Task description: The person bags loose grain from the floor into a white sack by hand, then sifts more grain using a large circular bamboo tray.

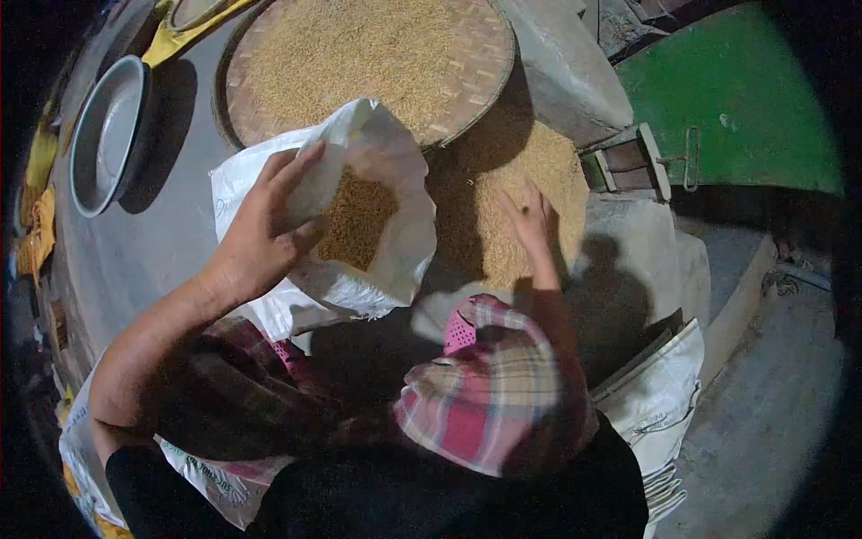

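Golden grain point(505, 244) — right hand point(533, 226), fingers point(536, 199) apart

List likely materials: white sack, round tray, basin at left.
White sack: probably woven plastic, slight sheen; creased, frayed at the edge.
Round tray: likely bamboo, matte; flat tan strips interlace.
Basin: seemingly metal, smooth grey with soft highlights; plastic can't be ruled out.
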Demonstrator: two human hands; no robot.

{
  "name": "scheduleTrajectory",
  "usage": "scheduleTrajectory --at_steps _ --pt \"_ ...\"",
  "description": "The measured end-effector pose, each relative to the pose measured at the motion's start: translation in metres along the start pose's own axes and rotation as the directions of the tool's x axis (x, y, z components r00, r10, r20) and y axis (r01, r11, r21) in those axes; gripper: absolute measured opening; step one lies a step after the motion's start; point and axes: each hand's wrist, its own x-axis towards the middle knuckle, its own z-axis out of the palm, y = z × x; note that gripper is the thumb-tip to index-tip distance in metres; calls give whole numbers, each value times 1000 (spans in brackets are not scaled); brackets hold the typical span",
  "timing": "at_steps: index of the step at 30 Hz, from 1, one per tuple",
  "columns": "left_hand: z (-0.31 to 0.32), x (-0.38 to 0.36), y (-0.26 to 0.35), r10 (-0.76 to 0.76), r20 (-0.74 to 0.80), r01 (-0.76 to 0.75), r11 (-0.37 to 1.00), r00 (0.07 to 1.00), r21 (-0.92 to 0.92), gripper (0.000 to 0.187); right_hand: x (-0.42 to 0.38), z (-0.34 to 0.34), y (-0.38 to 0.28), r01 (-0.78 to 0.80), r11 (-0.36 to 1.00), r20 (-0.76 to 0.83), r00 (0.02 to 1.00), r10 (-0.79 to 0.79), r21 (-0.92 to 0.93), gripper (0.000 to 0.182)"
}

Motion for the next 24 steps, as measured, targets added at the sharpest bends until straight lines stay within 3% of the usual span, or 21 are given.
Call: scheduleTrajectory --at_steps 1,2,4,6,7,8,9,10,11,14,15,16,18,22,24 --pt "0 -1 1 5 4 -5 1000 1000 8 65 -1 -5 20 -1 1000 -2 1000 1 7 81" --pt "1 -1 2 8 5 -8 1000 1000 19 64 -8 -9 36 -174 980 88 982 165 97 86" --pt "5 1 3 -12 3 12 1000 1000 20 65 -9 7 52 -351 918 203 928 313 184 92" --pt "8 3 5 -32 -1 32 999 999 29 65 -3 39 50 -292 954 287 922 260 75 91" --pt "9 3 5 -22 -18 23 999 1000 48 66 -5 46 11 -406 887 298 838 457 -220 74" --pt "11 4 5 -9 -36 12 998 999 67 67 -4 64 26 -402 892 305 840 449 -205 74" --pt "13 6 2 -15 -41 15 1000 999 1 67 -7 95 52 -187 962 223 947 230 -197 67" --pt "15 7 2 -6 -47 7 1000 999 16 67 -13 96 41 38 976 133 991 -10 -213 62" --pt "17 7 3 -23 -38 24 1000 999 20 68 -21 96 30 -97 995 118 988 96 3 66" --pt "16 13 10 -29 -35 30 999 999 38 68 -16 73 25 -60 989 178 980 84 -134 62" --pt "17 14 12 -23 -31 25 999 999 47 67 -11 56 17 -211 978 260 944 204 -3 59" --pt "17 14 12 -19 -25 20 998 999 52 67 -8 53 16 -204 979 262 944 199 -11 59" --pt "17 16 10 -20 -36 21 999 999 27 67 -3 46 19 -322 903 224 938 264 283 60" --pt "13 17 2 29 -46 -23 994 999 111 70 3 29 12 -413 500 213 887 409 761 63" --pt "15 18 -4 80 -70 -71 991 994 117 70 2 17 -14 -448 550 177 862 476 705 65"
